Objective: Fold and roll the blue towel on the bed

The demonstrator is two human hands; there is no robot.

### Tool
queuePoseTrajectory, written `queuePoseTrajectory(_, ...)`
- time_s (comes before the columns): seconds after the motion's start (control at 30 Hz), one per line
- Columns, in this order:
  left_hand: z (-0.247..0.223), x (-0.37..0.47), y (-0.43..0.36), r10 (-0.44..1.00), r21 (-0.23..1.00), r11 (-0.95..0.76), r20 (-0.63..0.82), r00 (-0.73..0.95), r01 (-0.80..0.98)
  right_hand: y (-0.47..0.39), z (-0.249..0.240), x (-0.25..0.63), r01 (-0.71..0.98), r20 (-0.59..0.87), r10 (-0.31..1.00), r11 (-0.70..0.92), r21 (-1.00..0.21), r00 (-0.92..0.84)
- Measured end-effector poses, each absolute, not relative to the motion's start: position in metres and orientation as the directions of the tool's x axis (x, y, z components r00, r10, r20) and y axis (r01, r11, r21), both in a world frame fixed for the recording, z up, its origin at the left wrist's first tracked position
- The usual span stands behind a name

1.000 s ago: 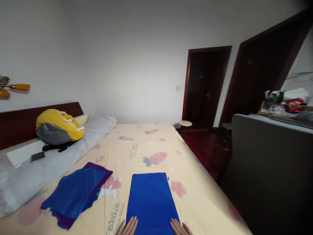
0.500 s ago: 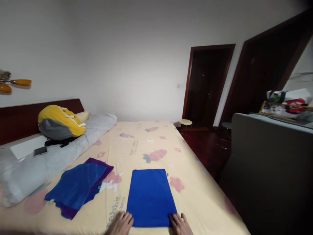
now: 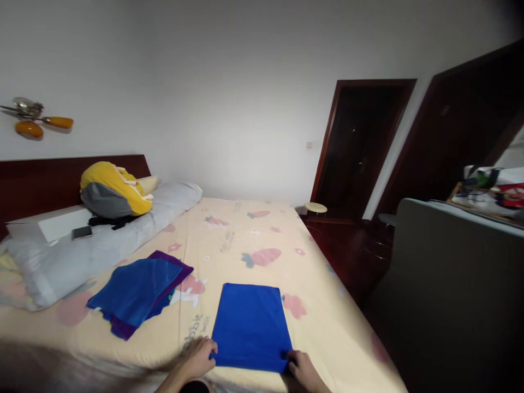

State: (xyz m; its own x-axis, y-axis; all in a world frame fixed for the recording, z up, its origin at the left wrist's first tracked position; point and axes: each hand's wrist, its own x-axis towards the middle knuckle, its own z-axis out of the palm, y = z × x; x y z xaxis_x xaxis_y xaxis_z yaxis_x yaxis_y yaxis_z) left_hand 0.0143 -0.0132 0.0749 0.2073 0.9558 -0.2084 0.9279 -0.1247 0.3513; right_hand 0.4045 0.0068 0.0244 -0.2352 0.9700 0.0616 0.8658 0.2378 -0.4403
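A folded blue cloth [image 3: 250,323] lies flat on the cream bedsheet [image 3: 254,234] near the bed's front edge. My left hand [image 3: 198,357] pinches the cloth's near left corner. At the near right corner, my right hand [image 3: 303,370] grips the cloth's edge. Both hands are curled, with fingers closed on the fabric. To the left lies a loose pile of blue and purple cloths [image 3: 137,289].
A long grey pillow [image 3: 102,243] runs along the dark headboard, with a yellow and grey backpack [image 3: 112,191] and a phone [image 3: 82,232] on it. A grey furniture back [image 3: 450,273] stands at the right. Beyond lie dark wooden floor, a small stool [image 3: 315,208] and dark doorways.
My hands went from lying flat on the cloth's near edge to gripping its two near corners. The head camera drew back and tilted, so more of the bed's front shows.
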Motion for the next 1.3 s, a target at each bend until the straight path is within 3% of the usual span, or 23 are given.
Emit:
queuePoseTrajectory(0.23, 0.078, 0.022, -0.016, 0.981, 0.365, -0.022, -0.172, 0.090, 0.931, 0.006, 0.029, 0.399, 0.892, 0.146, 0.966, 0.254, -0.375, -0.214)
queuePoseTrajectory(0.43, 0.066, 0.033, -0.020, 0.998, 0.157, -0.002, -0.065, 0.013, 0.988, 0.001, 0.015, 0.396, 0.952, 0.441, 0.859, 0.305, -0.038, -0.258)
queuePoseTrajectory(0.53, 0.060, 0.037, -0.022, 0.981, 0.108, -0.181, -0.051, 0.188, 0.977, 0.002, 0.003, 0.392, 0.899, 0.462, 0.787, 0.434, 0.056, -0.409)
queuePoseTrajectory(0.63, 0.058, 0.034, -0.026, 0.924, 0.150, -0.356, -0.090, 0.372, 0.922, 0.000, 0.000, 0.387, 0.898, 0.418, 0.809, 0.439, 0.035, -0.413)
queuePoseTrajectory(0.73, 0.055, 0.028, -0.029, 0.915, 0.159, -0.376, -0.091, 0.393, 0.913, -0.003, 0.004, 0.384, 0.931, 0.401, 0.851, 0.365, 0.016, -0.340)
queuePoseTrajectory(0.9, 0.039, 0.062, -0.025, 0.917, 0.029, -0.392, -0.066, 0.393, 0.920, -0.002, 0.004, 0.359, 0.956, 0.380, 0.887, 0.292, -0.020, -0.263)
queuePoseTrajectory(1.0, 0.026, 0.107, -0.020, 0.861, -0.015, -0.508, -0.052, 0.506, 0.861, 0.005, -0.001, 0.331, 0.958, 0.380, 0.894, 0.281, -0.061, -0.238)
queuePoseTrajectory(1.13, 0.003, 0.136, -0.016, 0.732, -0.028, -0.678, 0.066, 0.678, 0.735, 0.010, -0.005, 0.304, 0.949, 0.392, 0.888, 0.301, -0.097, -0.242)
queuePoseTrajectory(1.3, -0.022, 0.120, -0.015, 0.706, -0.062, -0.684, 0.195, 0.681, 0.727, 0.000, -0.013, 0.307, 0.937, 0.466, 0.844, 0.340, -0.081, -0.266)
